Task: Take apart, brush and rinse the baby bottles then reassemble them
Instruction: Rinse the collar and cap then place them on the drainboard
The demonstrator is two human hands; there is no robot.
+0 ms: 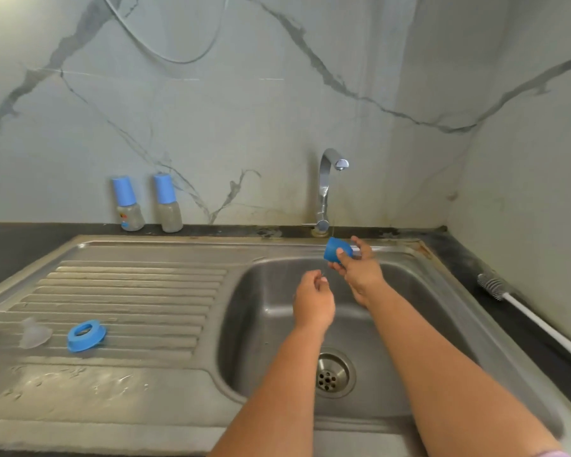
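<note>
Below the tap [331, 179], over the sink [277, 384], the right hand [360, 268] pinches one blue cap [333, 249] under a thin stream. The left hand [314, 301], nearer than the tap, hangs loosely curled and holds nothing. Left of the tap stand two capped bottles [131, 206], [169, 206]. Farther left on the drainboard lie one blue collar ring [86, 336] and one clear teat [35, 333]. One brush [495, 286] lies on the worktop [508, 324] right of the tap.

My forearms are bare from wrist to elbow, and my left hand [313, 303] and right hand [360, 270] have no rings, watch or gloves. A sliver of pale pink sleeve [552, 453] (only its edge visible) peeks in at the bottom right corner.
</note>
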